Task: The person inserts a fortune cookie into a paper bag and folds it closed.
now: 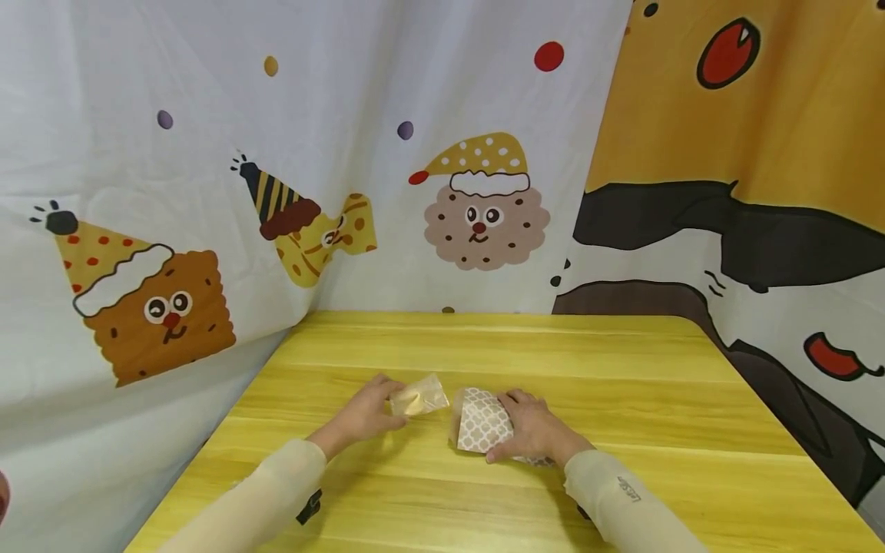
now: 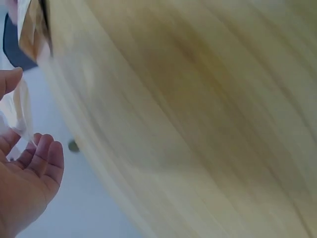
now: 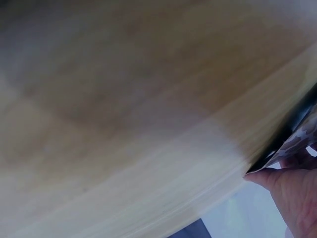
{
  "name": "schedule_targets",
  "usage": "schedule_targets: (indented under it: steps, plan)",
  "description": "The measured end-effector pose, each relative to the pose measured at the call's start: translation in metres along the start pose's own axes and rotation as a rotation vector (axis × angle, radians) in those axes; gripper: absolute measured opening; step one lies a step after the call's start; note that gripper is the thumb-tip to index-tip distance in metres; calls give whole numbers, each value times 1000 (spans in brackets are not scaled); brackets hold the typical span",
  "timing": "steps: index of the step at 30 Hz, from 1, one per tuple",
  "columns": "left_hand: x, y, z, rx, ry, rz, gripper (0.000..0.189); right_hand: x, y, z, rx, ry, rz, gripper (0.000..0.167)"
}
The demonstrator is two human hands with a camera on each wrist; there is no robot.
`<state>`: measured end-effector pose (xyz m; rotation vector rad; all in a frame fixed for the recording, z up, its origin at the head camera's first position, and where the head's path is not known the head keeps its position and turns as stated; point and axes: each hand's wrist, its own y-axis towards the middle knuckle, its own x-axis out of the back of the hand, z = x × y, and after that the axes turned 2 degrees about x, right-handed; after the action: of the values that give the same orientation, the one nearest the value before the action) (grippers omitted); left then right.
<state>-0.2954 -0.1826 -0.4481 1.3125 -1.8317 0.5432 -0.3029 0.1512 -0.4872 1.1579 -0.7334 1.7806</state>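
Observation:
Between the thumb and fingers of my left hand (image 1: pixel 365 412) is a small clear plastic packet (image 1: pixel 422 396) with something pale yellow inside. The left wrist view catches the same packet (image 2: pixel 21 106) at its left edge, partly cut off. Just to the right, a paper bag (image 1: pixel 478 421) with a white and beige lattice pattern lies on the table, its brown open end facing the packet. My right hand (image 1: pixel 531 427) grips the bag from its right side, fingers over the far edge and thumb on the near edge. A small gap separates packet and bag.
The wooden table (image 1: pixel 387 499) carries both hands' work. A white curtain (image 1: pixel 359 69) with cartoon prints hangs behind it and along the left. A yellow, black and white cloth (image 1: pixel 747 130) hangs at the right. Dark wrist gear (image 1: pixel 309 507) shows under the left sleeve.

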Motion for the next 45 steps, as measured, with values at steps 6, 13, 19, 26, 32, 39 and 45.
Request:
schedule_targets:
  steps: [6, 13, 19, 26, 32, 39, 45]
  plan:
    - [-16, 6, -12, -50, 119, 44, 61, -1, 1, 0, 3, -21, -1, 122]
    - [-22, 11, -13, -48, 209, 60, 59, -1, 2, 0, 16, -22, -1, 124]
    - [-20, 11, -13, -42, 222, 69, 57, 0, 2, 0, 19, -15, 4, 124]
    - [-19, 9, -10, -50, 234, 100, 56, 2, 4, 3, 14, -21, 7, 122]
    - [-25, 17, -20, -99, 195, 174, 55, 3, 4, 3, 21, -22, 6, 122]
    - [-42, 34, -35, -104, 170, 190, 55, 2, 0, -1, 18, -20, -1, 122]
    - [-50, 38, -40, -82, 108, 205, 71, -1, 1, -1, 7, -29, 9, 123]
